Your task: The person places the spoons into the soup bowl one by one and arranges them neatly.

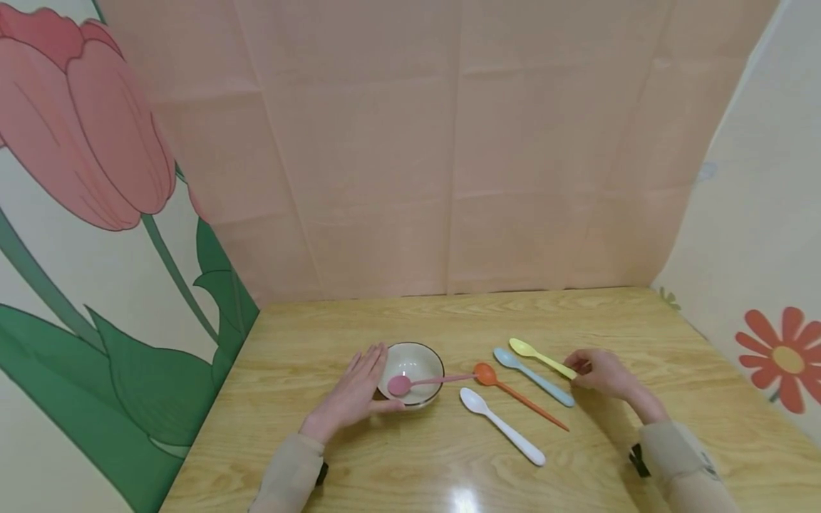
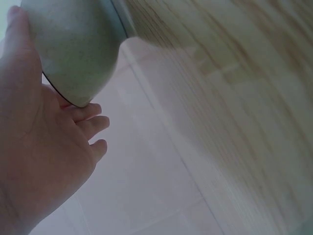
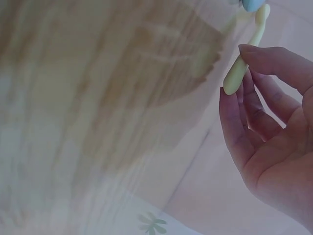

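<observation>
A cream bowl point(image 1: 420, 360) with a dark rim stands on the table, and a pink spoon point(image 1: 399, 385) lies in it, its handle reaching over the right rim. My left hand point(image 1: 353, 395) holds the bowl's left side, thumb at the front and fingers toward the back; the left wrist view shows the bowl's outer wall point(image 2: 78, 49) between them. My right hand point(image 1: 603, 372) pinches the handle end of a yellow spoon point(image 1: 524, 348) between thumb and fingertips. In the right wrist view the rounded handle end point(image 3: 235, 77) shows at the fingertips.
Between the bowl and my right hand lie a light blue spoon point(image 1: 541, 381), an orange spoon point(image 1: 522, 399) and, nearest me, a white spoon point(image 1: 513, 433). The orange spoon's head meets the pink handle's tip. A pink cloth point(image 1: 449, 178) hangs behind the wooden table point(image 1: 308, 320).
</observation>
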`<control>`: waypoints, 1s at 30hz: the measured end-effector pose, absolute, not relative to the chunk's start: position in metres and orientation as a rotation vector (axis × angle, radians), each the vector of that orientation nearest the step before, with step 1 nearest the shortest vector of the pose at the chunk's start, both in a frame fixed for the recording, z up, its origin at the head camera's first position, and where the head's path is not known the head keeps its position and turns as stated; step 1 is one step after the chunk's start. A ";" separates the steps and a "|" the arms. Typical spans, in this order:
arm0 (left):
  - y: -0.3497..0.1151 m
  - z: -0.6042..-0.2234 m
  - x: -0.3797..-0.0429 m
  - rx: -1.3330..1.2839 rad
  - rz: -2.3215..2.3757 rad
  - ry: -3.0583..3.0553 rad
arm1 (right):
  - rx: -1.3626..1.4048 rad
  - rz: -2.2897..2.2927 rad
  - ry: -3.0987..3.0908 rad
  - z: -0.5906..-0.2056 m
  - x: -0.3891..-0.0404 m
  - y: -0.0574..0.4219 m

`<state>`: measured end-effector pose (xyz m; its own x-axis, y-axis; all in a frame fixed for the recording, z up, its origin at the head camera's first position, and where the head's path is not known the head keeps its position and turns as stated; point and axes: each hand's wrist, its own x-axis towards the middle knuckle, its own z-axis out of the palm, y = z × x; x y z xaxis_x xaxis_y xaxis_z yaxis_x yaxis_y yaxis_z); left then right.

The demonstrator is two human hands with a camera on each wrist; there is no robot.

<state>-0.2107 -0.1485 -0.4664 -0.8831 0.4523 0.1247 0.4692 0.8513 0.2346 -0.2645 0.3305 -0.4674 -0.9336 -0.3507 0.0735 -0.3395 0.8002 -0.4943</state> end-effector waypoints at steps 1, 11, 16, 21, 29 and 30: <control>-0.149 -0.467 -0.211 -0.737 -0.400 -2.960 | -0.567 -0.809 2.963 -0.466 -0.265 0.330; -0.149 -0.467 -0.211 -0.744 -0.378 -2.955 | -0.545 -0.783 2.956 -0.458 -0.265 0.329; -0.149 -0.466 -0.211 -0.747 -0.376 -2.947 | -0.546 -0.781 2.952 -0.454 -0.266 0.326; -0.149 -0.465 -0.211 -0.740 -0.381 -2.960 | -0.620 -0.756 2.985 -0.448 -0.268 0.324; -0.149 -0.467 -0.212 -0.745 -0.369 -2.967 | -0.715 -0.717 2.978 -0.429 -0.273 0.318; -0.149 -0.466 -0.212 -0.745 -0.372 -2.968 | -0.721 -0.711 2.980 -0.427 -0.274 0.317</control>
